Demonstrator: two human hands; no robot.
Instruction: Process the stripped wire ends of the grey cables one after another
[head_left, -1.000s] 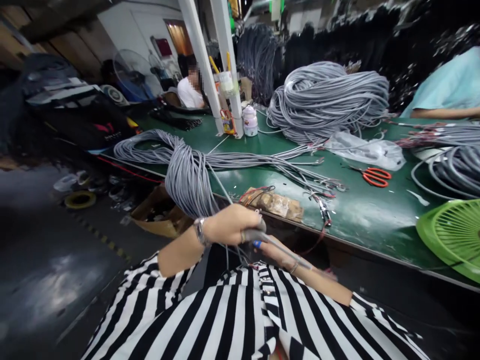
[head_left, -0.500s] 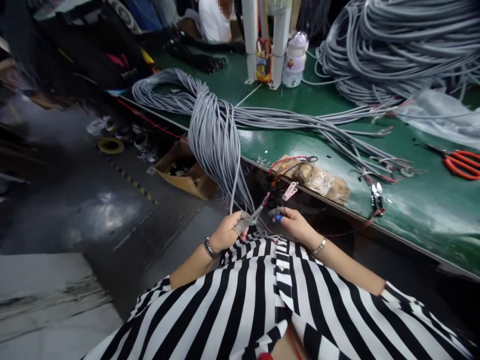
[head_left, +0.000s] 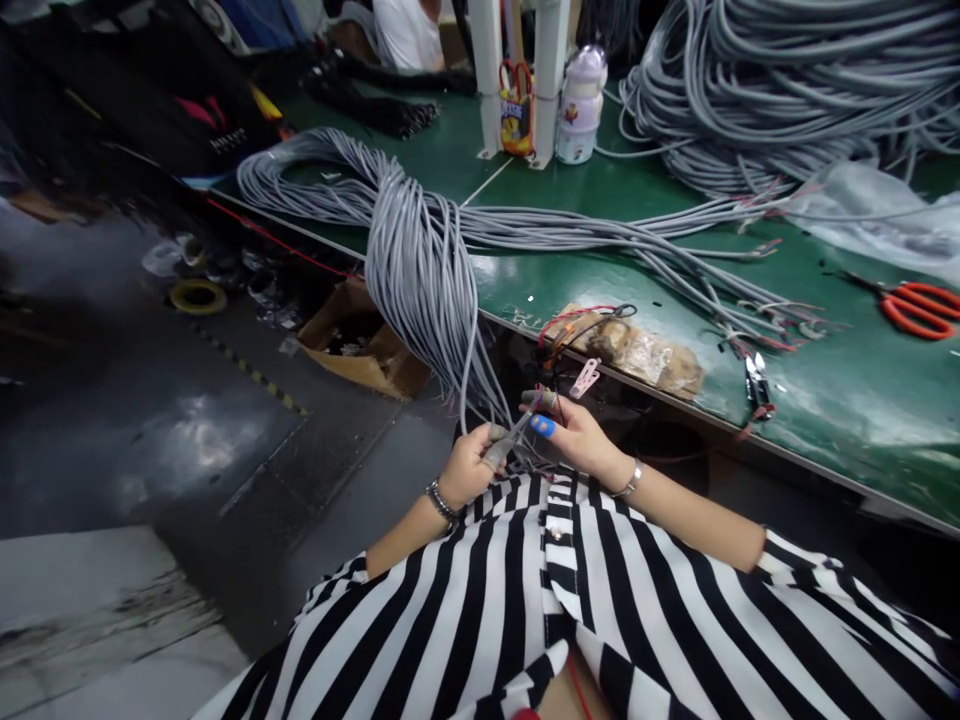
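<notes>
My left hand is closed round a grey cable near its end, over my lap. Thin coloured wires stick out of the cable's stripped tip. At these wires is my right hand, its thumb and forefinger closing on them from the right. Blue tape wraps the right thumb, and greyish covers sit on some fingertips of both hands. A large bundle of grey cables hangs over the table edge just beyond my left hand; its lower ends run down by my lap, partly hidden.
On the green table lie orange-handled scissors, small snips and a taped block with a pink clip near it. A big cable coil and a bottle stand behind. Below is a cardboard box.
My right hand has moved left to the cable's tip, and its thumb and forefinger now meet the coloured wires. My left hand still holds the cable. The whole view has shifted slightly.
</notes>
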